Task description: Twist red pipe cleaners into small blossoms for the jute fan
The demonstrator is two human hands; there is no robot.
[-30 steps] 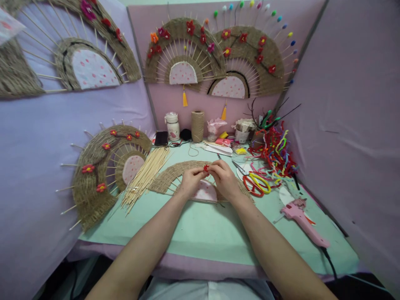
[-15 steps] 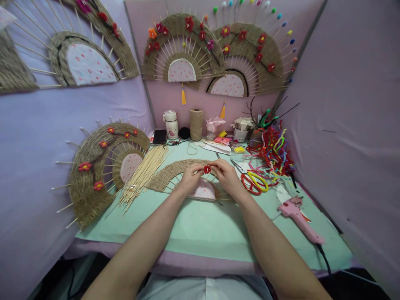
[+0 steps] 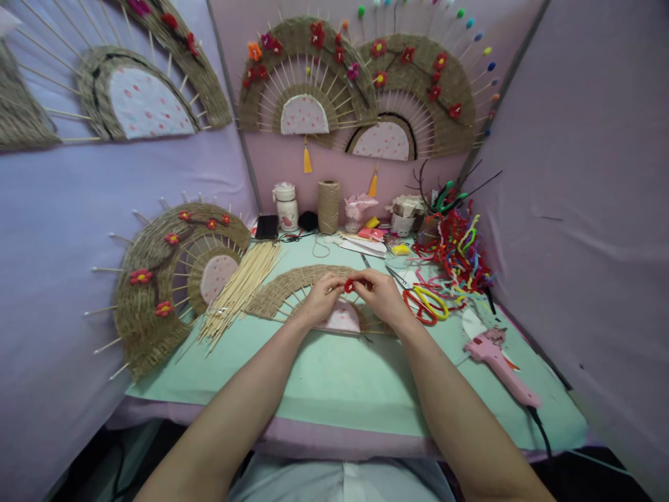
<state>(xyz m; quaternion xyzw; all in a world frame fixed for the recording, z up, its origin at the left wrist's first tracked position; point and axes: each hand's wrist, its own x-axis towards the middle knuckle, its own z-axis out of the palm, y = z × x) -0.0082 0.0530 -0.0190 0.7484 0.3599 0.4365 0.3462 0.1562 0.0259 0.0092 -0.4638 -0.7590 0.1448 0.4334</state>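
Observation:
A small red flower (image 3: 350,286) with a pale centre is pinched between my two hands. My left hand (image 3: 325,298) grips it from the left with closed fingertips. From the right, my right hand (image 3: 377,294) holds its other edge, and those fingers partly cover the petals. Beneath both hands lies a twine-wrapped fan (image 3: 293,283) with thin stick ribs and a pink-spotted half-round panel (image 3: 342,317). My wrists and hands hide the fan's right part.
Thin sticks (image 3: 245,293) lie left, beside a decorated fan (image 3: 149,293). Scissors (image 3: 426,305), a pile of fuzzy craft stems (image 3: 454,244) and a pink glue gun (image 3: 502,366) are on the right. A twine spool (image 3: 329,207) and white bottle (image 3: 286,207) stand behind.
The red flower has turned slightly and shifted a little right between my fingers. My right fingers now cover more of it.

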